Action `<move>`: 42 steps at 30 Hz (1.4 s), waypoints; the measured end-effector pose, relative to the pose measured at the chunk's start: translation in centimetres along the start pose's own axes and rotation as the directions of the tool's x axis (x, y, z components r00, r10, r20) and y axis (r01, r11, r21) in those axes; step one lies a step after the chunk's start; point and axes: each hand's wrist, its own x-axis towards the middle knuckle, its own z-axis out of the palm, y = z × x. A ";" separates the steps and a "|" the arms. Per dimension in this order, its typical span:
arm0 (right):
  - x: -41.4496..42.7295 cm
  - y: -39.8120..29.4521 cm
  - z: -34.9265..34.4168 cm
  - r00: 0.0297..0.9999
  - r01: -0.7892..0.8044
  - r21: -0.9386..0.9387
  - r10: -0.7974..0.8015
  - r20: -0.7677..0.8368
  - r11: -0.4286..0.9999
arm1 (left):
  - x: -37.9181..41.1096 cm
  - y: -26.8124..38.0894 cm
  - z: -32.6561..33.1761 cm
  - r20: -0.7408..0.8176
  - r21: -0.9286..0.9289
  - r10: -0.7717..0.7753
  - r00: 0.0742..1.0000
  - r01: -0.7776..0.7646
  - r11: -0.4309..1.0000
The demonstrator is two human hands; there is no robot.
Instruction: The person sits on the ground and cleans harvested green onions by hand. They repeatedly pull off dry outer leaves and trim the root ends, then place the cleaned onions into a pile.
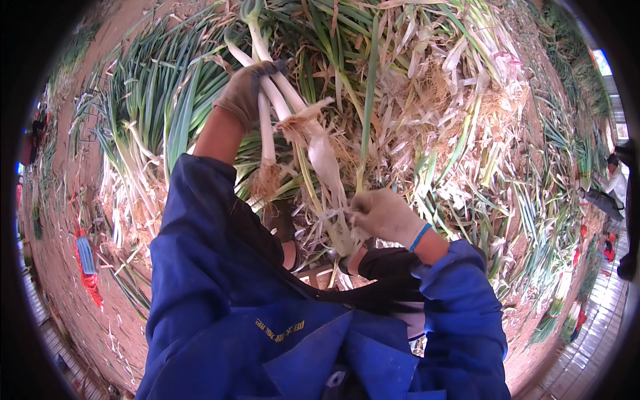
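My left hand (pixel 245 92), in a work glove with a dark-coated part, is closed around the white shanks of several long green onions (pixel 277 97). Their root ends point down towards me, and one stalk (pixel 267 145) hangs apart with its tuft of roots. My right hand (pixel 385 215), in a pale knit glove with a blue band at the wrist, has its fingers curled at the end of loose pale outer leaves (pixel 325 165) hanging below the roots. The fingertips are pinched on these leaves, partly blurred.
A bundle of green onions (pixel 145 100) lies on the soil at left. Heaped peelings and loose leaves (pixel 425 100) cover the ground ahead and right. Red and blue packaging (pixel 87 260) lies at left. Another person (pixel 615 180) is at the far right.
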 end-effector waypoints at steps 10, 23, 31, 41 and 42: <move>2.3 1.4 -2.0 0.967 0.127 0.982 -0.201 -0.154 -0.140 | 0.7 -2.1 1.7 -0.002 -0.116 -0.002 1.000 0.001 0.993; 0.6 -3.8 -1.7 0.966 0.114 0.900 -0.258 -0.002 0.420 | 1.7 -2.7 0.6 -0.022 -0.085 0.030 0.999 -0.032 0.996; -2.7 1.3 -2.2 0.922 0.267 -0.021 -0.262 -0.285 0.963 | 2.4 1.3 -2.5 -0.087 0.081 0.149 0.985 -0.142 0.987; -21.0 31.4 -2.6 0.832 -0.501 -0.532 0.548 -0.081 0.682 | 2.2 4.6 -1.5 0.005 0.075 0.236 0.972 -0.235 0.969; -22.8 31.8 -2.9 0.683 -0.601 -0.580 0.731 -0.014 0.550 | 2.7 3.2 -1.1 0.014 0.069 0.208 0.978 -0.209 0.976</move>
